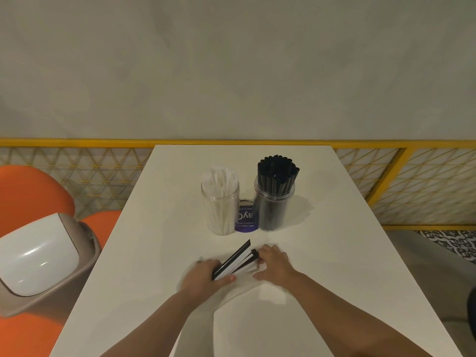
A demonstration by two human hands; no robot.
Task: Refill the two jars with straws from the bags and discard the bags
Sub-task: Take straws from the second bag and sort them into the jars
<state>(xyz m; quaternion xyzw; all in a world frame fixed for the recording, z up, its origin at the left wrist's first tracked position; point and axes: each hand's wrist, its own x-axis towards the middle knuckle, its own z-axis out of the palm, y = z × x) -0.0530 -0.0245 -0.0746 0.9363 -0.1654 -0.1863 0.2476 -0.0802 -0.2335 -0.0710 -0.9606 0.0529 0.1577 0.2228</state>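
Observation:
Two clear jars stand mid-table: the left jar (220, 202) is packed with white straws, the right jar (274, 199) with black straws. Nearer to me, a small bundle of black and white straws (235, 261) lies slanted on the table (334, 253), held at both ends. My left hand (206, 275) grips its lower left end. My right hand (274, 264) closes on its upper right end. A thin clear bag (239, 287) lies crumpled under and around both hands, hard to make out against the white top.
A purple printed stand (246, 219) sits between the jars. A swing-lid bin (38, 261) stands beside the table's left edge, with orange chairs (28, 191) behind it. A yellow lattice rail (412, 181) runs along the far wall.

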